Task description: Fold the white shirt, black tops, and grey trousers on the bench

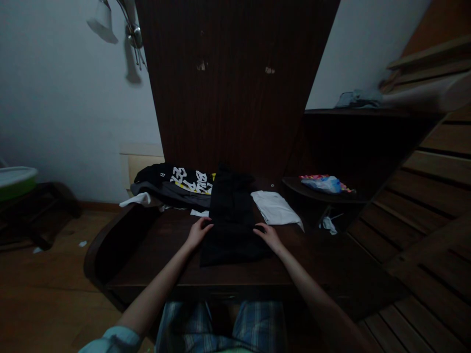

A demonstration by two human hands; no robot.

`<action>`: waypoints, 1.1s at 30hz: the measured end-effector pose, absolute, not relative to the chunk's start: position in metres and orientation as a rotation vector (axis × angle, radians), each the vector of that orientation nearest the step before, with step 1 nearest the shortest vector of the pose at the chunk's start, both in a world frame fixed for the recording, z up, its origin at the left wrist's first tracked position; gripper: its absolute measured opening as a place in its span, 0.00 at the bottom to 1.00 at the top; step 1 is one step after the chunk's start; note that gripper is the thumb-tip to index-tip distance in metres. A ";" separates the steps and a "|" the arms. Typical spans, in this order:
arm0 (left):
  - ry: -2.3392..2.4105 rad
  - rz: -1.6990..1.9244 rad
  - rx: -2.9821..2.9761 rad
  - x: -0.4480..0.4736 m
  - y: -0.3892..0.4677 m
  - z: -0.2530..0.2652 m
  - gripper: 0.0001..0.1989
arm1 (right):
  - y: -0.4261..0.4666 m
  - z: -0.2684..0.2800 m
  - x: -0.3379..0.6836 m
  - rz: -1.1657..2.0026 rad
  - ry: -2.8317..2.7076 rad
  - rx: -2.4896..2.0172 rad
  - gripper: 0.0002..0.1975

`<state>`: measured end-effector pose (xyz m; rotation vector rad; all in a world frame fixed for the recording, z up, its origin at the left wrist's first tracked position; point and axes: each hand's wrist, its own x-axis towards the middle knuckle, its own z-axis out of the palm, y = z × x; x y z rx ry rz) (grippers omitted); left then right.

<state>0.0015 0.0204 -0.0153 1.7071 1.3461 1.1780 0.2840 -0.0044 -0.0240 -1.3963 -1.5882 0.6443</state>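
A black garment [235,245] lies lengthwise on the dark wooden dresser top [158,260], its far end against the upright panel. My left hand [198,233] grips its left edge, thumb and fingers closed on the cloth. On the opposite edge, my right hand [270,238] pinches the fabric in the same way. The cloth between the hands is dark, so its folds and exact kind are hard to make out. Just right of it sits a folded white garment [276,208]. To the left is a pile of dark clothes [165,184], with a white-lettered black one on top.
A tall dark panel [235,98] rises behind the dresser. Right of it, a corner shelf [331,197] holds a blue and pink plastic bag [324,184]. Wooden slats [434,215] stand at far right. A green basin [16,184] rests on a stool at left.
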 end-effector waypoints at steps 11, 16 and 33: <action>1.387 1.206 1.710 0.004 0.019 -0.011 0.11 | -0.014 -0.016 0.284 0.837 -1.352 -1.257 0.15; 1.429 1.193 1.697 0.004 0.017 -0.009 0.12 | -0.016 -0.015 0.284 0.944 -1.273 -1.215 0.17; 1.353 1.261 1.811 0.004 0.011 -0.004 0.05 | -0.008 -0.015 0.290 0.761 -1.479 -1.306 0.08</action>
